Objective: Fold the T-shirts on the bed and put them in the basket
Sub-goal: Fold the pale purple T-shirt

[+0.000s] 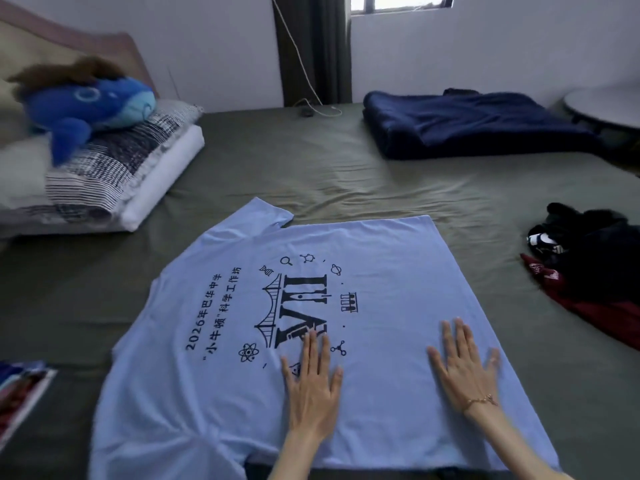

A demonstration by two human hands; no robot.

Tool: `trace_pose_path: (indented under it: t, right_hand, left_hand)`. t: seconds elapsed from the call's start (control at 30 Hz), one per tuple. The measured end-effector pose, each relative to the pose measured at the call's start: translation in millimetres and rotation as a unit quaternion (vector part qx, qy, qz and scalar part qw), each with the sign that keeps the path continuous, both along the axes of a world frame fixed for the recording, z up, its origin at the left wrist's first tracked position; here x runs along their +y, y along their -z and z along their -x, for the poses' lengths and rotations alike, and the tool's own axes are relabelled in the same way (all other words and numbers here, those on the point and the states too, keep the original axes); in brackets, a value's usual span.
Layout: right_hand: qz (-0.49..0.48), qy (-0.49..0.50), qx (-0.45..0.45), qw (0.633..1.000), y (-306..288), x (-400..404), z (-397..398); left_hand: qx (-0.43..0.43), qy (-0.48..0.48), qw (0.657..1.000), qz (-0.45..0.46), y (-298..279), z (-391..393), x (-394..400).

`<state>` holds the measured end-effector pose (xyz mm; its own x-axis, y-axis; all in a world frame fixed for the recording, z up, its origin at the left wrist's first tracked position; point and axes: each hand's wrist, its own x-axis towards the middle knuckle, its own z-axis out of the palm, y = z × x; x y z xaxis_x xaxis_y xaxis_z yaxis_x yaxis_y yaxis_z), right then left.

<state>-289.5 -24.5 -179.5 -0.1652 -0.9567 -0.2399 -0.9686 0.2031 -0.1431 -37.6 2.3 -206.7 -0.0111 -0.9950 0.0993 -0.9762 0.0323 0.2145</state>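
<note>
A light blue T-shirt [363,271] with a black printed emblem lies spread flat on the bed [311,174], collar side to the left. My left hand [311,386] presses flat on the shirt over the lower edge of the print, fingers straight. My right hand [465,368], with a bracelet at the wrist, lies flat on the plain cloth to the right, fingers spread. A heap of dark and red garments [588,268] sits at the bed's right edge. No basket shows in the view.
A striped pillow stack [114,181] with a blue plush toy [90,105] is at the far left. A folded navy blanket [471,123] lies at the back right. Coloured fabric [20,393] pokes in at the left edge. A cable [322,110] lies near the wall.
</note>
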Motion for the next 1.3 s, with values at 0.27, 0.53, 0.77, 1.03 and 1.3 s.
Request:
trace_pose_path:
  t: [0.27, 0.53, 0.77, 1.03, 1.3]
  right_hand:
    - [-0.006, -0.087, 0.01, 0.996, -7, 27, -14]
    - [-0.056, -0.21, -0.023, 0.976, -15, 70, -16]
    - [-0.039, -0.24, -0.049, 0.969, -29, 118, 19]
    - [0.153, -0.204, 0.016, 0.967, -19, 128, 14]
    - [0.078, -0.18, 0.058, 0.979, -29, 125, 28]
  left_hand:
    - [0.008, 0.011, 0.997, -0.072, -1, -19, 31]
    - [-0.013, 0.113, 0.988, -0.108, -24, -21, 74]
    - [-0.115, 0.075, 0.989, -0.053, -42, -43, 120]
    - [-0.185, -0.13, 0.973, -0.047, -53, -46, 129]
    - [-0.211, -0.129, 0.964, -0.096, -57, -56, 125]
